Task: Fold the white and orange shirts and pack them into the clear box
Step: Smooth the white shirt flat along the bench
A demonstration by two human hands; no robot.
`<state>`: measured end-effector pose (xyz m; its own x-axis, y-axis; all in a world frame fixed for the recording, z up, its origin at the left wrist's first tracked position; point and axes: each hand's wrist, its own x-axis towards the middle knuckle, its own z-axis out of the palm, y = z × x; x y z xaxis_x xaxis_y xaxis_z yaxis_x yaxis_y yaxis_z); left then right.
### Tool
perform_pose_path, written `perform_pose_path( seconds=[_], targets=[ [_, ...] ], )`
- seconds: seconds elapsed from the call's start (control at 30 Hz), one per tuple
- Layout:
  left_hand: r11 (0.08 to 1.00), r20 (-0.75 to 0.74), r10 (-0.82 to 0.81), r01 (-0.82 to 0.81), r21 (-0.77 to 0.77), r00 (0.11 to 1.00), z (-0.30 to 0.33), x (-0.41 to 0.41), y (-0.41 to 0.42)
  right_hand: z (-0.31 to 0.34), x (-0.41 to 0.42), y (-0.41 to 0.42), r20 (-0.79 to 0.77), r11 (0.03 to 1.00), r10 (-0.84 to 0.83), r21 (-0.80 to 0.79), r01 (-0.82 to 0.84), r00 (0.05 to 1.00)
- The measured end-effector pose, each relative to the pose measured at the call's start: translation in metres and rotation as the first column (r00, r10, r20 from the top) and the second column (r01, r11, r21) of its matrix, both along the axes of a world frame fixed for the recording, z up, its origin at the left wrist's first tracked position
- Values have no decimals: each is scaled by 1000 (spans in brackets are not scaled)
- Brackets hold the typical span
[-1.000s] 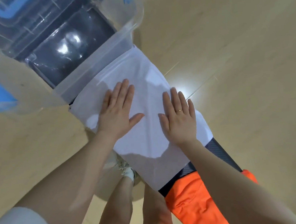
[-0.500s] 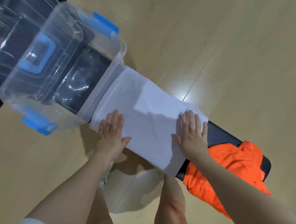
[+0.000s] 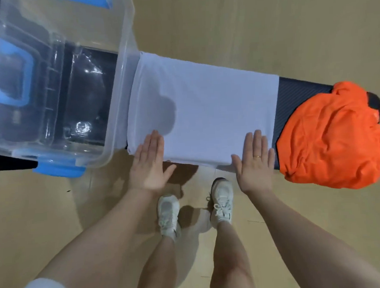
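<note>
Floor [image 3: 243,18] of pale wood planks under everything. Clear box [image 3: 122,65] with blue latches [image 3: 57,171] standing on the dark worktop [image 3: 292,93], to the outer side of the left grip and touching the near end of the white shirt. Second clear lid or bin with a blue handle [image 3: 22,80] seen through the box wall; cannot tell which. White shirt [image 3: 204,103] spread flat as a rectangle on the worktop, ahead of both grips and spanning the gap between them, its near edge hanging just over the worktop's front. Orange shirt [image 3: 331,139] heaped unfolded at the worktop's far end, just beyond the right grip's outer side, draped over the front edge, apart from the white shirt with a strip of bare worktop between. Two bare legs and white trainers [image 3: 222,199] on the floor below the grips. Left grip [image 3: 149,166]: fingers straight and together, flat, fingertips lying on the shirt's near corner by the box, thumb spread, holding nothing. Right grip [image 3: 255,162]: likewise flat and unclenched, fingers laid on the opposite near corner beside the orange heap. Gold ring [image 3: 257,156] on a finger of the right grip.
</note>
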<state>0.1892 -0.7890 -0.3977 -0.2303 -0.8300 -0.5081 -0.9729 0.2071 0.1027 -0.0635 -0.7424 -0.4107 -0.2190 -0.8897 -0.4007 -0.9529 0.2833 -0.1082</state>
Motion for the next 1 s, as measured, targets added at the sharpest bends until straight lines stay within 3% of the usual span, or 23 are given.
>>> perform_pose_path(
  seconds=[0.1, 0.23, 0.33, 0.4, 0.53, 0.67, 0.77, 0.87, 0.93, 1.0],
  targets=[
    [991, -108, 13, -27, -130, 994, 14, -13, -9, 10, 2, 3, -7, 999, -37, 6, 37, 999],
    [891, -141, -345, 276, -362, 928, 11, -69, -68, 9, 26, -50, 64, 990, 72, -124, -64, 995],
    [871, -104, -431, 383, -309, 896, 0, -103, -109, -6, 38, -85, 108, 984, 135, -134, -120, 985],
    [936, -110, -333, 314, -159, 936, -13, -97, -116, -14, 34, -84, 63, 978, 135, -170, -123, 989],
    [986, -29, -101, 97, -132, 994, -17, -43, -90, -15, 11, -51, 47, 989, 9, -149, -2, 999],
    [995, -34, -40, 36, -94, 999, -14, -6, -56, -4, -7, -13, 5, 986, -151, -66, 151, 989],
    [996, -101, 5, -14, -88, 995, -11, 14, -33, 6, -15, 17, 22, 985, -171, 24, 171, 985],
    [984, -173, 174, -180, -17, 969, -2, 20, 10, 15, -17, 48, 99, 958, -273, -67, 280, 957],
    [882, -229, 466, -469, 45, 855, 1, 17, 39, 16, -13, 61, 105, 877, -459, -107, 469, 882],
    [574, -282, 814, -778, 257, 507, -4, 11, 51, 9, -10, 64, 236, 717, -660, -84, 692, 713]
  ],
)
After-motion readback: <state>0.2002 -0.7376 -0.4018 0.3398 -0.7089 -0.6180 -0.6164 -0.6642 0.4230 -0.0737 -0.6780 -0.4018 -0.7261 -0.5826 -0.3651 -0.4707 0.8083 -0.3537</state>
